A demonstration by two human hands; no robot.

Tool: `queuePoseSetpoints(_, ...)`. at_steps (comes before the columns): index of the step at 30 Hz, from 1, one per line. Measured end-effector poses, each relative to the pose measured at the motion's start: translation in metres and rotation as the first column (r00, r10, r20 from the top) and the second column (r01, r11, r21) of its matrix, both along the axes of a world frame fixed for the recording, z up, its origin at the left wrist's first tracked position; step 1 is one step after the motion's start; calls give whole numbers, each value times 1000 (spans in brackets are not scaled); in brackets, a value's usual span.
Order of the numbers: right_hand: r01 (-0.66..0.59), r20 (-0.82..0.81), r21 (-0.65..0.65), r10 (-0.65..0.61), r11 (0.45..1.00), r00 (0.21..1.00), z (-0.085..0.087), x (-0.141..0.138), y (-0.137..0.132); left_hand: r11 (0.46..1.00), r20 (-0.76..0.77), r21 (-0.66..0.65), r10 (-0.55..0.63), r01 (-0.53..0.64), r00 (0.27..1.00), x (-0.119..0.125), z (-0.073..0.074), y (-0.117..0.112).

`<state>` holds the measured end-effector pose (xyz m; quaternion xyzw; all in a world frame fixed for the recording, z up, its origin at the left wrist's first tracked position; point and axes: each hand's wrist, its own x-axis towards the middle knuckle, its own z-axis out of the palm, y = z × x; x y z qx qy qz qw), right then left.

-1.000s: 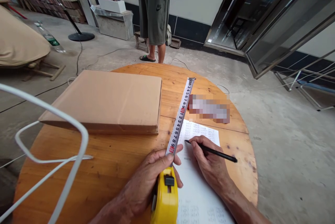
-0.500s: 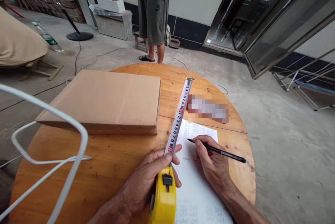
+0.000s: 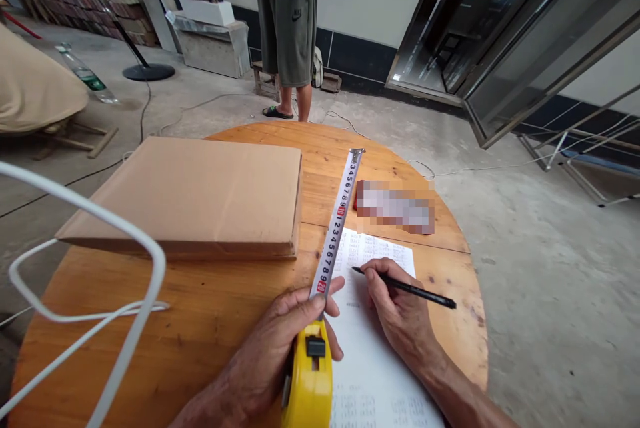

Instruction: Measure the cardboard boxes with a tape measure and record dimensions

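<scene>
My left hand (image 3: 273,341) is closed around a yellow tape measure (image 3: 313,381), its thumb pressed on the blade. The pulled-out white blade (image 3: 334,235) points away from me, with a metal hook at its far end and markings past 20 showing. A black pen (image 3: 417,291) is gripped in my right hand (image 3: 400,311), its tip over a sheet of paper (image 3: 365,348) that carries rows of handwriting. Part of the paper is hidden by both hands and the tape measure. Left of the blade lies a flat, closed cardboard box (image 3: 195,198).
Everything lies on a round wooden table (image 3: 200,321). A blurred-out object (image 3: 395,207) sits near its right edge. A bent white cable or tube (image 3: 155,275) loops across the left foreground. Beyond the table stands a person in grey shorts (image 3: 287,28); a plastic bottle (image 3: 87,75) lies on the floor.
The view has shifted slightly, so most things appear a little further left. My right hand and the pen have moved slightly left over the paper. Both grips are the same.
</scene>
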<state>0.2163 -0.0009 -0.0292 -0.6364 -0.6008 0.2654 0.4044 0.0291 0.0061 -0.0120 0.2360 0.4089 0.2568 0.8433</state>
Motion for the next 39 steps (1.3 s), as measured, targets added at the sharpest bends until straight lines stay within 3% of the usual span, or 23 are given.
queuePoseSetpoints(39, -16, 54, 9, 16, 1000, 998, 0, 0, 1, 1000, -3, 13, 0, 0, 1000, -2, 2, -1)
